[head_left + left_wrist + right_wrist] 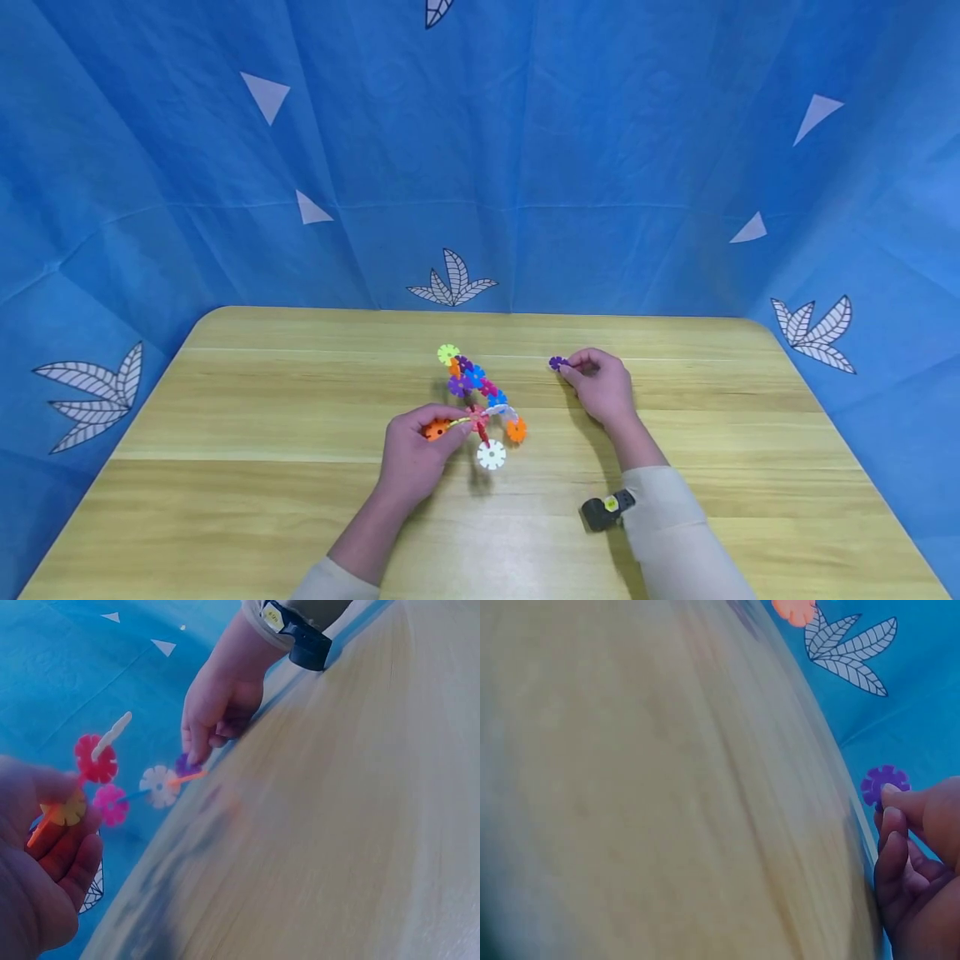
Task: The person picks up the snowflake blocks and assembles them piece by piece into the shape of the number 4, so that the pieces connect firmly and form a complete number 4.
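My left hand (pixel 415 454) pinches a chain of interlocking plastic snowflake discs (pixel 474 377) near its lower left end, around a yellow disc (pixel 67 810). Orange, red, pink, blue, purple, white and lime discs make up the chain, which slants away up the table. A white disc (pixel 491 454) hangs at its near end and an orange disc (pixel 516 430) at its right side. To the right of the chain and apart from it in the head view, my right hand (pixel 606 390) holds a single purple disc (pixel 885 784) between thumb and fingertips.
Both hands are over a light wooden table (pixel 262 500). A blue cloth (pixel 600 167) printed with white leaves and triangles hangs behind it and at the sides. A black wrist camera (pixel 602 511) is strapped at the right sleeve.
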`<state>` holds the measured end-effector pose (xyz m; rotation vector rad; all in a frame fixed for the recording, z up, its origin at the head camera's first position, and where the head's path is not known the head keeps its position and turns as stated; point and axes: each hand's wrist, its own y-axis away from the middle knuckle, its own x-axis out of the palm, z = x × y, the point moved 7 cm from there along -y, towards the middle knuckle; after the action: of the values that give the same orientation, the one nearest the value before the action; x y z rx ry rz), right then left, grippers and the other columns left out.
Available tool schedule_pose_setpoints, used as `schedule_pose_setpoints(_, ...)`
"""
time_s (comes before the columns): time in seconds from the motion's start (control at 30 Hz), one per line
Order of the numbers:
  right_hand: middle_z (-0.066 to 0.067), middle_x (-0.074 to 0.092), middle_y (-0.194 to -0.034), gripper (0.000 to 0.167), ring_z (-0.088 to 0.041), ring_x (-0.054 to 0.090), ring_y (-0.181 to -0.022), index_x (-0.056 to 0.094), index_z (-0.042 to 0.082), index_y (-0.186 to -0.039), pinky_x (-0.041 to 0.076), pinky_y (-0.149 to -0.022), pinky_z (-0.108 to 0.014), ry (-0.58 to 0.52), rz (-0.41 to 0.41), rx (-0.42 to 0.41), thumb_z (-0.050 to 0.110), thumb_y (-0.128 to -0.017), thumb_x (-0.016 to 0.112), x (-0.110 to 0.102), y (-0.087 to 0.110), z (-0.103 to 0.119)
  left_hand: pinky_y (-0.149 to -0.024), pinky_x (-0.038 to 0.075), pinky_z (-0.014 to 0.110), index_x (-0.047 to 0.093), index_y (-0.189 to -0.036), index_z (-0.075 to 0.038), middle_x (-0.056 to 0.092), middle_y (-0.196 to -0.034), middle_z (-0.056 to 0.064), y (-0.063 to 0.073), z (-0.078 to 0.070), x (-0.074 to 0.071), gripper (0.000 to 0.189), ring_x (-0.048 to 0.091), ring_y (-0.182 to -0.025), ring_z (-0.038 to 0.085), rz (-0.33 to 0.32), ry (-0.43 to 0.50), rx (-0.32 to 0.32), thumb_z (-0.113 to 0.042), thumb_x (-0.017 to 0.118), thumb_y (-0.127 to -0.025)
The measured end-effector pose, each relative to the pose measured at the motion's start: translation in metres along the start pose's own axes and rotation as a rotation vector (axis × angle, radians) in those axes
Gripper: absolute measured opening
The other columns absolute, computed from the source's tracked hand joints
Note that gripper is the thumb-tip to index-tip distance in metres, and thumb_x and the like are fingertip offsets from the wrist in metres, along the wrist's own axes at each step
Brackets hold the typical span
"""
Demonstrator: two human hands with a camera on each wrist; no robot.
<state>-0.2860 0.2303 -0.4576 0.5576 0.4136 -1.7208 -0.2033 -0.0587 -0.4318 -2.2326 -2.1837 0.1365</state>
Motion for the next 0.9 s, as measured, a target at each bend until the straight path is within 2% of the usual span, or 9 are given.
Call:
schedule_pose_setpoints(0.1,-0.010,0.066,-0.090,0.013,-0.021,0.064,-0.064,0.068,0.003,-0.097,0.052,-0.057,-0.031,-0.029,0.008,0.007,0.014,-0.093,0.073,0.000,0.003,0.001,-0.059,0.048,0.023,0.078,-0.092,-0.010,0.072,-0.096,0.005,0.000,0.000,0.000,0.011,0.058,-0.075,0.018,-0.001,-0.009,0.004,-0.005,0.081,-0.083)
schedule_pose_setpoints(0.47,-0.010,0.067,-0.088,0.021,-0.024,0.063,-0.062,0.070,0.000,-0.099,0.049,-0.052,-0.028,-0.090,0.009,-0.002,0.017,-0.091,0.076,-0.001,0.015,0.004,-0.064,0.050,0.023,0.079,-0.093,-0.008,0.072,-0.098,0.005,-0.001,0.002,0.000,0.011,0.060,-0.080,0.019,-0.010,-0.024,-0.011,-0.003,0.080,-0.084)
schedule_pose_setpoints(0.63,-0.010,0.068,-0.090,0.018,-0.028,0.064,-0.065,0.071,0.000,-0.099,0.052,-0.054,-0.028,-0.120,0.014,-0.006,0.014,-0.090,0.076,-0.002,0.022,0.010,-0.065,0.053,0.026,0.079,-0.093,-0.012,0.072,-0.098,0.002,-0.002,0.003,-0.001,0.012,0.061,-0.082,0.021,-0.005,-0.036,-0.004,-0.004,0.080,-0.084)
schedule_pose_setpoints(0.9,-0.010,0.069,-0.088,0.011,-0.034,0.066,-0.070,0.071,0.003,-0.096,0.053,-0.054,-0.030,-0.152,0.018,-0.030,0.012,-0.090,0.076,-0.005,0.034,0.024,-0.059,0.048,0.024,0.079,-0.092,-0.016,0.072,-0.097,-0.001,-0.002,0.003,0.000,0.013,0.058,-0.077,0.020,-0.006,-0.049,-0.011,-0.006,0.080,-0.085)
